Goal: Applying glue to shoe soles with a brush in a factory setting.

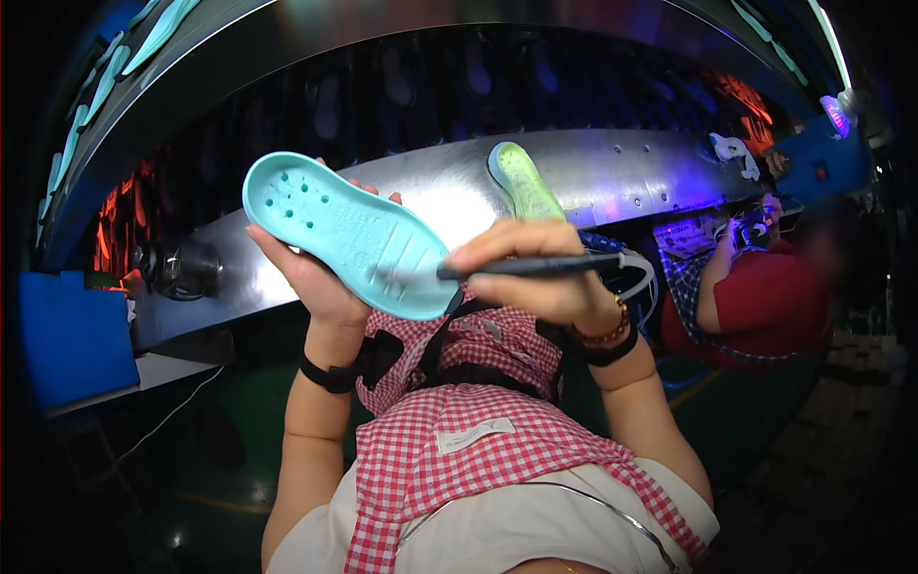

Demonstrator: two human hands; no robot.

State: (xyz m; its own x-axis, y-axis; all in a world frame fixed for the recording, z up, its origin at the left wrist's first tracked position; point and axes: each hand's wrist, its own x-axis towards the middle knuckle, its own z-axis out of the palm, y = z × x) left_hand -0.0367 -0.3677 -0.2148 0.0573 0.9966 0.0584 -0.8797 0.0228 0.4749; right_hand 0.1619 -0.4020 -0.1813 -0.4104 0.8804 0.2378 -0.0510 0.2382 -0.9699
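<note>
My left hand (325, 282) grips a turquoise shoe sole (359, 239) from beneath, its fingertips showing along the far edge. The sole is tilted, with a cluster of small holes at its far left end and ridged lines toward the near right end. A black pen-shaped tool (545, 266) with a pale cord at its back is pinched in my right hand (535, 258). Its blurred tip is over the ridged end of the sole; whether it touches I cannot tell. Just beyond my right hand, a yellow-green sole piece with a blue rim (524, 182) lies on the metal ledge.
The curved metal ledge (612, 172) runs across in front of me, beside a dark rack of soles with a red glow at both ends. A co-worker in a red top (765, 297) sits at the right. Blue bins (76, 335) stand at left and right.
</note>
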